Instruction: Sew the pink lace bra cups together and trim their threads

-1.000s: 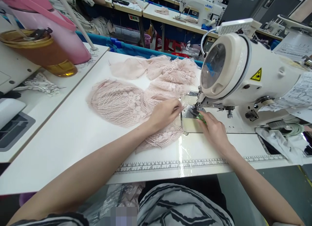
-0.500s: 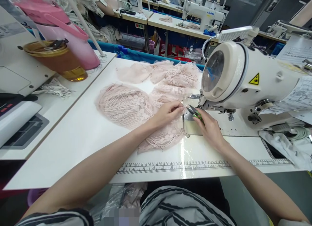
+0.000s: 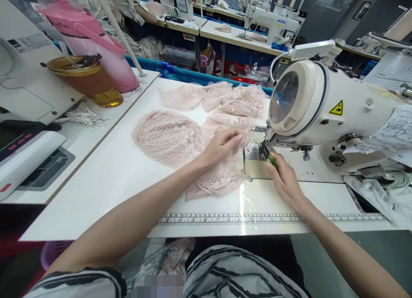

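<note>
Head view: pinching pink lace (image 3: pixel 170 137) with closed left hand (image 3: pixel 220 148), gripping green-handled snips (image 3: pixel 269 155) in curled right hand (image 3: pixel 286 178), now shifted from lace toward sewing machine (image 3: pixel 302 98).

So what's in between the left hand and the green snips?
In the head view, a shiny metal plate lies between the left hand and the snips, with some pink fabric nearest the hand.

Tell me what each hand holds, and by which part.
Left hand: pink lace fabric, pinched at an edge beside the sewing machine. Right hand: snips, gripped by the green handle.
</note>
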`<state>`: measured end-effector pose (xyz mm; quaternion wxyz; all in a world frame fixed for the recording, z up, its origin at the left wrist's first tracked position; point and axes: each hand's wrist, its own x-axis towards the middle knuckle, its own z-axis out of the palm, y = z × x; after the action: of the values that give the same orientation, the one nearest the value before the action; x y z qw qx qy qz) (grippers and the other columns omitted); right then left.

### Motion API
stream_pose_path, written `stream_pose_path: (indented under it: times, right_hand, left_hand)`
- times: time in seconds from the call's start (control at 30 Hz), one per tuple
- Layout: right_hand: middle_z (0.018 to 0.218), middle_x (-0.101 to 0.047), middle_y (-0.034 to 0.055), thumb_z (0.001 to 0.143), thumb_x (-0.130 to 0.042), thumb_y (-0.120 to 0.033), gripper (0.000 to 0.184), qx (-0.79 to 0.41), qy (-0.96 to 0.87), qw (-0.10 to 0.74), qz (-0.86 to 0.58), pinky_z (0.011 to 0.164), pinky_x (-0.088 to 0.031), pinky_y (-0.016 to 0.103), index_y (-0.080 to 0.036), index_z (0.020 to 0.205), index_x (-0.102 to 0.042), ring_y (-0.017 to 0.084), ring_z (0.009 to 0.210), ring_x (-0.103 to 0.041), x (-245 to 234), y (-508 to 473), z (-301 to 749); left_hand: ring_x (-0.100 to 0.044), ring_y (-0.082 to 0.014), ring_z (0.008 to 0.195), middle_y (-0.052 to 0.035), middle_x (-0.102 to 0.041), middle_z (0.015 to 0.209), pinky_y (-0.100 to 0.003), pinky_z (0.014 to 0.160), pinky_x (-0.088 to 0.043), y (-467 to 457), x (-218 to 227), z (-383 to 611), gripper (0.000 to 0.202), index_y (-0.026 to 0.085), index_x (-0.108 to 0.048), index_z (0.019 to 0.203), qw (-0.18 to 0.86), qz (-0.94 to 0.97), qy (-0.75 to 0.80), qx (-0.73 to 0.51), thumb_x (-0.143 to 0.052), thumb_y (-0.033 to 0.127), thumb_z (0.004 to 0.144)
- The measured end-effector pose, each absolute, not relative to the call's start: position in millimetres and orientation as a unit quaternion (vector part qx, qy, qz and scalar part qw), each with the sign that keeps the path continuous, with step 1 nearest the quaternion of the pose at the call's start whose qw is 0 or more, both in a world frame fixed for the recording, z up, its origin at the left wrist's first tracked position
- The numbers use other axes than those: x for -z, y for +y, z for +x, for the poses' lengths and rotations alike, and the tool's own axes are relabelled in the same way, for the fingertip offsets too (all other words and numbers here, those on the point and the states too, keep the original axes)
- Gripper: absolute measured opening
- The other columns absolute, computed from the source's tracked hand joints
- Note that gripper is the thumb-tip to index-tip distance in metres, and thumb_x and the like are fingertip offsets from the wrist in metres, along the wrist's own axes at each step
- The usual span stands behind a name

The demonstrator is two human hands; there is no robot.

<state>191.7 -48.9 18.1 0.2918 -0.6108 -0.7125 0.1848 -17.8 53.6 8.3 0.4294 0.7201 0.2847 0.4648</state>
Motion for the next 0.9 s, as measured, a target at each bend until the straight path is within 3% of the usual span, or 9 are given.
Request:
stream_pose_path:
  times: [0.17, 0.3, 0.43, 0.53, 0.6, 0.73, 0.83, 0.9]
  right_hand:
    - [0.082, -0.057, 0.0014, 0.098, -0.037, -0.044, 0.029, -0.258, -0.708, 0.274, -0.597, 0.061, -0.038, 0.028, -0.023, 0.112, -0.051, 0.016, 0.067, -0.051, -18, -77, 199]
    - [0.081, -0.056, 0.0022, 0.093, -0.049, -0.046, 0.027, -0.309, -0.706, 0.309, -0.557, 0.063, -0.037, 0.028, -0.021, 0.086, -0.057, 0.015, 0.071, -0.05, -20, -83, 193]
    - [0.077, -0.055, 0.0006, 0.097, -0.041, -0.045, 0.03, -0.386, -0.671, 0.374, -0.512, 0.055, -0.033, 0.027, -0.022, 0.103, -0.06, 0.012, 0.058, -0.041, -37, -78, 170]
    - [0.1, -0.059, 0.0042, 0.096, -0.043, -0.041, 0.026, -0.397, -0.679, 0.437, -0.436, 0.061, -0.038, 0.027, -0.024, 0.108, -0.059, 0.011, 0.065, -0.045, -50, -73, 144]
    - [0.111, -0.058, 0.0055, 0.09, -0.055, -0.04, 0.024, -0.414, -0.674, 0.458, -0.405, 0.059, -0.037, 0.026, -0.024, 0.107, -0.061, 0.01, 0.064, -0.044, -54, -72, 126]
    - [0.098, -0.061, 0.0032, 0.075, -0.073, -0.039, 0.054, -0.511, -0.643, 0.405, -0.402, 0.053, -0.035, 0.025, -0.024, 0.124, -0.057, 0.007, 0.055, -0.038, -50, -74, 102]
    - [0.094, -0.064, 0.0035, 0.073, -0.074, -0.041, 0.049, -0.543, -0.617, 0.385, -0.419, 0.063, -0.042, 0.028, -0.02, 0.116, -0.064, 0.01, 0.062, -0.049, -43, -71, 98]
    - [0.077, -0.062, 0.0007, 0.072, -0.074, -0.044, 0.047, -0.567, -0.608, 0.364, -0.42, 0.067, -0.042, 0.029, -0.019, 0.112, -0.067, 0.012, 0.065, -0.053, -41, -66, 98]
  left_hand:
    - [-0.055, -0.0147, 0.074, 0.0001, -0.055, 0.072, -0.026, 0.073, -0.044, 72, -38, -39, 0.019, 0.021, -0.051, 0.075, 0.388, 0.553, 0.307, -0.671, -0.051, 0.029, 0.092]
    - [-0.062, -0.0148, 0.068, -0.0003, -0.062, 0.067, -0.025, 0.065, -0.047, 62, -69, -64, 0.016, 0.022, -0.048, 0.079, 0.422, 0.486, 0.3, -0.704, -0.046, 0.029, 0.094]
    - [-0.065, -0.0156, 0.066, -0.0009, -0.067, 0.069, -0.026, 0.062, -0.049, 8, -91, -75, 0.017, 0.021, -0.048, 0.083, 0.424, 0.526, 0.311, -0.669, -0.048, 0.034, 0.094]
    - [-0.067, -0.0175, 0.076, -0.0016, -0.068, 0.074, -0.028, 0.07, -0.052, -37, -97, -76, 0.017, 0.021, -0.05, 0.085, 0.394, 0.571, 0.292, -0.658, -0.05, 0.036, 0.095]
    - [-0.068, -0.0186, 0.082, -0.002, -0.069, 0.078, -0.03, 0.075, -0.053, -57, -97, -74, 0.018, 0.022, -0.051, 0.086, 0.397, 0.574, 0.296, -0.652, -0.049, 0.038, 0.095]
    - [-0.067, -0.0195, 0.092, -0.0029, -0.07, 0.087, -0.032, 0.08, -0.052, -78, -91, -73, 0.017, 0.023, -0.051, 0.088, 0.398, 0.548, 0.34, -0.652, -0.047, 0.038, 0.095]
    - [-0.066, -0.0183, 0.09, -0.003, -0.069, 0.089, -0.03, 0.079, -0.052, -86, -85, -77, 0.016, 0.022, -0.051, 0.089, 0.395, 0.52, 0.356, -0.669, -0.05, 0.038, 0.093]
    - [-0.067, -0.0172, 0.09, -0.0025, -0.069, 0.093, -0.028, 0.076, -0.053, -94, -79, -82, 0.017, 0.023, -0.051, 0.09, 0.412, 0.487, 0.364, -0.678, -0.051, 0.039, 0.092]
